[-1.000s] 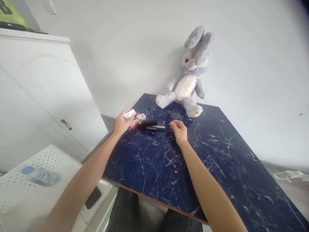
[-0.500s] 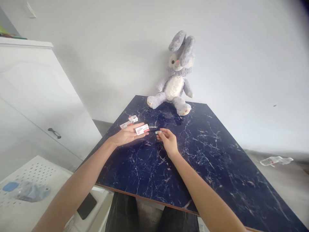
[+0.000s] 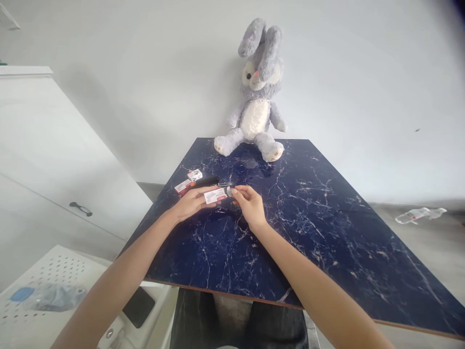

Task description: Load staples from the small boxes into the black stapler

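Note:
A small white-and-red box (image 3: 214, 196) lies across the fingers of my left hand (image 3: 191, 203), which is closed on it. My right hand (image 3: 250, 204) pinches a small pale piece (image 3: 229, 192) at the right end of this box; it is too small to make out. Just behind the held box, a black stapler (image 3: 208, 181) lies on the dark blue marbled table (image 3: 290, 232), its metal part pointing right. Two more small boxes rest left of the stapler: a white one (image 3: 194, 175) and a red-and-white one (image 3: 182, 187).
A grey plush rabbit (image 3: 256, 116) sits at the table's far edge against the wall. To the left stand a white cabinet (image 3: 54, 145) and a white surface with a dark phone (image 3: 138, 307) and a plastic bag (image 3: 54, 297). A clear bottle (image 3: 417, 215) lies beyond the table at right.
My right hand has brought the small pale piece left to the end of the box. More of the black stapler now shows behind my left hand. The view has shifted slightly.

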The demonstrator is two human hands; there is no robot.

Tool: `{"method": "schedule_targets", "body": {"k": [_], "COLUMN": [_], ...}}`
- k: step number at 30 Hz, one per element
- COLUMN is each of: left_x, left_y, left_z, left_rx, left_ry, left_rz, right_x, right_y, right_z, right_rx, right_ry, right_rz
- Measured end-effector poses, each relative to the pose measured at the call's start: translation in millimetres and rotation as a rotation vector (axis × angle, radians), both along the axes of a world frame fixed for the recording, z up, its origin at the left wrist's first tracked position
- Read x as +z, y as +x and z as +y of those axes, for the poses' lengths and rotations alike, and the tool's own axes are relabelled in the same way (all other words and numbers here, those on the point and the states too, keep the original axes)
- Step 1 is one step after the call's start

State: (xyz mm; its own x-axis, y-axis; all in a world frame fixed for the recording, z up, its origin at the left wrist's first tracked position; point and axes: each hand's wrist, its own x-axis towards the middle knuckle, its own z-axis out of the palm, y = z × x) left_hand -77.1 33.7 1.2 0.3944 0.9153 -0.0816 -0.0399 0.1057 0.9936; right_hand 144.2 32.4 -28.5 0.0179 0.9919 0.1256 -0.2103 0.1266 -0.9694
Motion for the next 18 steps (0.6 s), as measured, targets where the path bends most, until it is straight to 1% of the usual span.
{"method": "schedule_targets", "body": {"k": [1, 3, 5, 7, 9, 11, 13, 14, 16, 18], "left_x": [-0.6, -0.5, 0.9, 2.6, 4.5, 6.3, 8.0, 8.8, 9.7, 9.6], "left_y": [1, 3, 4, 6, 6, 5, 2, 0, -5, -9], "left_z": [0, -2, -5, -7, -10, -11, -12, -12, -12, -12], "left_rx": [-0.001, -0.026, -0.062, -0.094, -0.12, -0.141, -0.156, -0.165, -0.193, -0.247], "left_ry": [-0.003, -0.009, 0.001, 0.021, 0.036, 0.038, 0.035, 0.031, 0.019, 0.008], "left_rz": [-0.001, -0.005, -0.018, -0.038, -0.064, -0.085, -0.112, -0.125, -0.132, -0.105], "right_x": [-2.2, -6.0, -6.7, -3.1, 3.2, 9.3, 13.2, 14.1, 14.7, 14.6], "right_y": [0, 1, 1, 0, -2, -3, -1, 0, 4, 7], "right_z": [1, 1, -1, -5, -10, -14, -14, -14, -13, -13], "right_rx": [-0.003, -0.052, -0.105, -0.124, -0.127, -0.102, -0.022, 0.056, 0.266, 0.489], "right_ry": [0.018, 0.023, 0.007, 0.016, 0.056, 0.062, -0.009, -0.064, -0.156, -0.191], "right_rz": [-0.05, -0.141, -0.179, -0.187, -0.207, -0.199, -0.094, -0.019, 0.11, 0.149]}}
